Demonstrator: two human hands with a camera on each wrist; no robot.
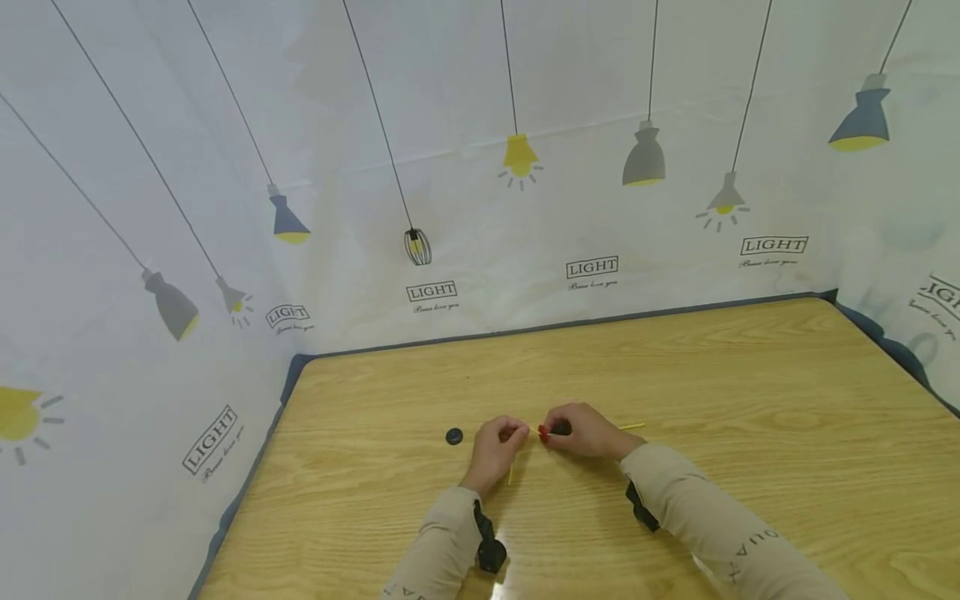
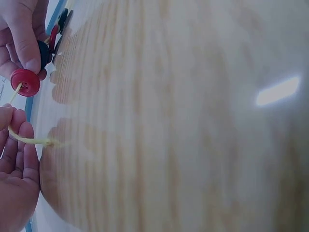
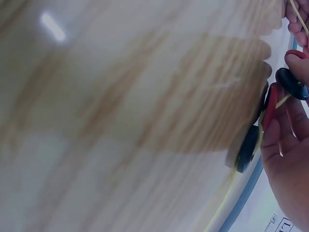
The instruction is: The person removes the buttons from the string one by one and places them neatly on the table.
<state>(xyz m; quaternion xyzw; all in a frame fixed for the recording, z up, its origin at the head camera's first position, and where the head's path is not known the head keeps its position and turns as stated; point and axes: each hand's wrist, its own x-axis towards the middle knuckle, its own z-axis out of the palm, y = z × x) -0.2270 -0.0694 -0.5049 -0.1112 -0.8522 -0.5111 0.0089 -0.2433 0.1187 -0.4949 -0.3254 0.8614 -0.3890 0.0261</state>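
In the left wrist view my left hand [image 2: 17, 164] pinches a yellow string [image 2: 29, 141] between thumb and finger, with its tail hanging past the palm. The string runs through a red button [image 2: 25, 82], which my right hand [image 1: 585, 430] pinches by its edge. Behind it, in the right wrist view, a dark button [image 3: 291, 83], a second red button [image 3: 270, 108] and another dark button [image 3: 247, 149] sit along the same string at my right fingers. More yellow string trails out beyond the right hand in the head view.
A loose dark button [image 1: 454, 436] lies on the wooden table [image 1: 360, 517], just left of my left hand. A white curtain [image 1: 480, 200] printed with lamps rises behind the table's far and side edges. Black wrist mounts [image 1: 491, 553] hang under both sleeves.
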